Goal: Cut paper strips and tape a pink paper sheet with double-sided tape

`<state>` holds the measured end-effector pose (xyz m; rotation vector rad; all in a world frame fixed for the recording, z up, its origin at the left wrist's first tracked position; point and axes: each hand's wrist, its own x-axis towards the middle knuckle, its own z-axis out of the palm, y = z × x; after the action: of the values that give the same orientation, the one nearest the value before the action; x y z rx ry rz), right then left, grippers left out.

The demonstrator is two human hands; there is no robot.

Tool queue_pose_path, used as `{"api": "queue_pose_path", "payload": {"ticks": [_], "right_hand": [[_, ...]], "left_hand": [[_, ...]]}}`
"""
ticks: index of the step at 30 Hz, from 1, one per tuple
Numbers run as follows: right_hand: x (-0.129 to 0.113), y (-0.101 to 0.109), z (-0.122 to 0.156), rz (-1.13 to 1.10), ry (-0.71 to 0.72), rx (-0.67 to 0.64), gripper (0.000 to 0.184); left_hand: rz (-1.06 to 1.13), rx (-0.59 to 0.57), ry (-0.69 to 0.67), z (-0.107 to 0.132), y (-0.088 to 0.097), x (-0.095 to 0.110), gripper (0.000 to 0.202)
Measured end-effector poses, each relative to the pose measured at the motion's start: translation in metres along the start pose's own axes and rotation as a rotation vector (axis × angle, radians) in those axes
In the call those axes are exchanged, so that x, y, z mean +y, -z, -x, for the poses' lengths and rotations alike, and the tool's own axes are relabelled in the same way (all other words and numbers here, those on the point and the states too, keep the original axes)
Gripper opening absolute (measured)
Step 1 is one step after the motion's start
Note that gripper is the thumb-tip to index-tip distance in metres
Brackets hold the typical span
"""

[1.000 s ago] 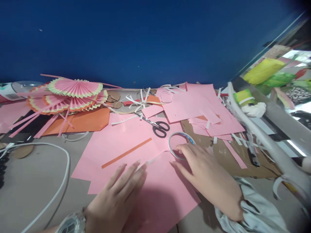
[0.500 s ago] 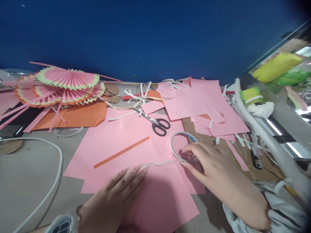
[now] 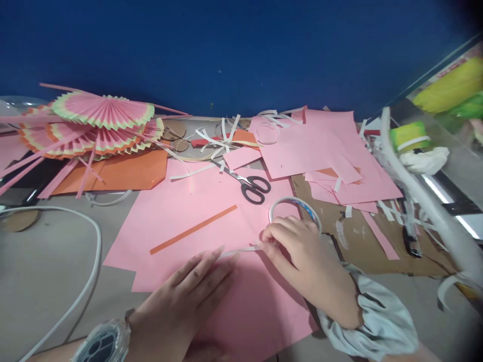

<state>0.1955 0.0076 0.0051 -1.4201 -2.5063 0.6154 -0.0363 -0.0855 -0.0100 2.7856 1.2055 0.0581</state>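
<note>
My left hand (image 3: pixel 196 286) lies flat, fingers stretched out, on a pink paper sheet (image 3: pixel 260 311). Its fingertips rest over one end of a narrow whitish tape strip (image 3: pixel 245 249). At the strip's other end, the thumb and forefinger of my right hand (image 3: pixel 298 251) are pinched together on the tape. The roll of tape (image 3: pixel 272 211) stands just behind the right hand, which hides its lower part. Above the left hand, an orange paper strip (image 3: pixel 194 229) lies slanted on the pink paper. Black-handled scissors (image 3: pixel 254 190) lie near the roll, their handles toward me.
Pleated pink paper fans (image 3: pixel 101 113) are piled at the back left on orange paper (image 3: pixel 128 173). Pink sheets and scraps (image 3: pixel 324 146) cover brown cardboard (image 3: pixel 350 236) at right, beside a black cutter (image 3: pixel 411 241). White cable (image 3: pixel 96 251) curves at left; a blue wall (image 3: pixel 226 55) stands behind.
My right hand has moved left along the tape strip, from the roll's edge closer to my left hand, with its fingers now closed together. The left hand stays flat on the paper.
</note>
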Motion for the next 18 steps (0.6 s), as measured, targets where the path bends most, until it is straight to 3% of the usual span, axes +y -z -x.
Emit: {"api": "queue_pose_path", "payload": {"ticks": [6, 18], "right_hand": [[-0.0017, -0.0070, -0.0023, 0.059, -0.007, 0.064, 0.021], [-0.0011, -0.0025, -0.0015, 0.050, -0.009, 0.035, 0.020]], "left_hand": [[0.010, -0.018, 0.018, -0.0010, 0.0019, 0.0006, 0.072], [0.037, -0.017, 0.036, -0.0038, 0.0039, -0.0008, 0.072]]}}
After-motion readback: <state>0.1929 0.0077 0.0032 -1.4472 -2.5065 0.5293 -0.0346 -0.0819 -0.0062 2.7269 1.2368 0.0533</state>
